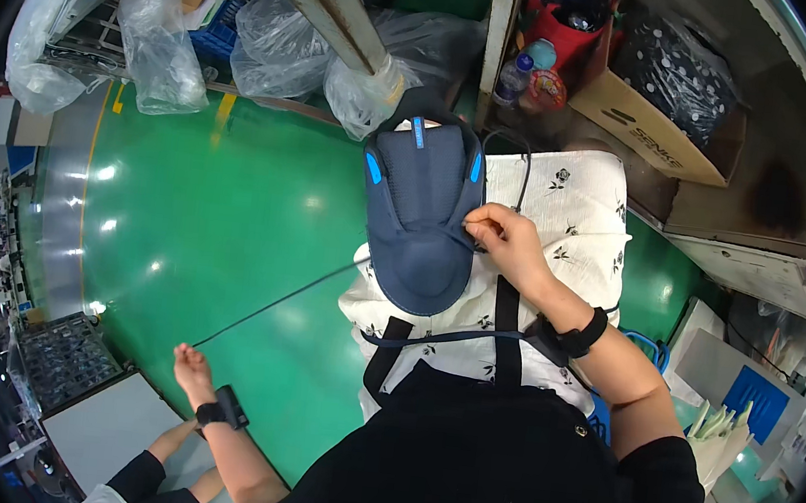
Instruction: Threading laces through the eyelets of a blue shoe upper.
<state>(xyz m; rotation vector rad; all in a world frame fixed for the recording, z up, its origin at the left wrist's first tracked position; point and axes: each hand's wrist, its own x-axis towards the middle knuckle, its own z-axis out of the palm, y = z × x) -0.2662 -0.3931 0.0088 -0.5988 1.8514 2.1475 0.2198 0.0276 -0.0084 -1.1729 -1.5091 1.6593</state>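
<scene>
A navy shoe (418, 263) with bright blue accents rests on the white flowered cloth (576, 196) over my lap, its rounded toe toward me. From the shoe's left side a dark shoelace (282, 295) runs taut down to the left. My left hand (191, 370) is closed around its far end, well out over the green floor. At the shoe's right edge my right hand (512, 243) is closed in a pinch; what lies between its fingertips is too small to make out. A dark cord (527, 176) loops down past the shoe's heel on the right.
Clear plastic bags (277, 47) hang and lie along the rack beyond the shoe. A cardboard box (651, 130) and a red container (583, 30) stand on a shelf at the far right. Another person's legs (181, 444) show at the lower left beside a pale tabletop (109, 427).
</scene>
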